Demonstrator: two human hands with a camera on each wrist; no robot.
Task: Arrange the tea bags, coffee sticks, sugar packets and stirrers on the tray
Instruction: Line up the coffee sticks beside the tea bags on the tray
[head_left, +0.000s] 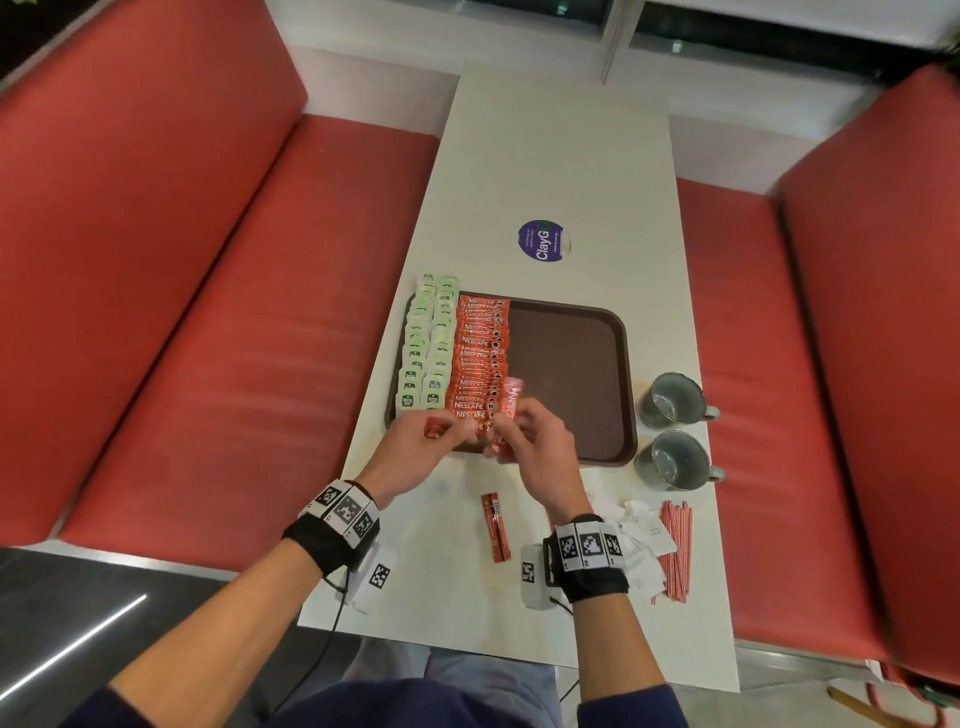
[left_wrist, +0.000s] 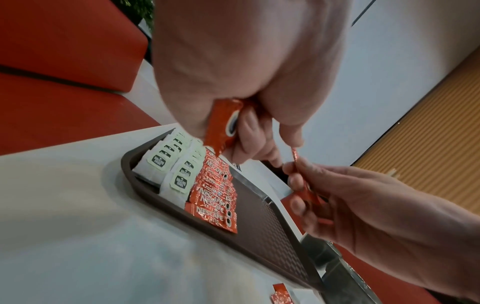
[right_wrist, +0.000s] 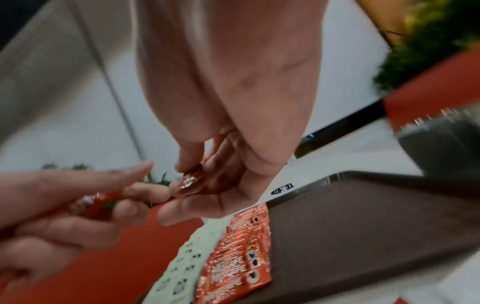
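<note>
While crosswise, coffee sticks (head_left: 477, 358) tray-bound

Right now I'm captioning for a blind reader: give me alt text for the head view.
Both hands, left hand and right hand, hold red coffee sticks over the near edge of a brown tray. Rows of tea bags and coffee sticks fill the tray's left side; two mugs, stirrers and white packets wait on the table.
</note>
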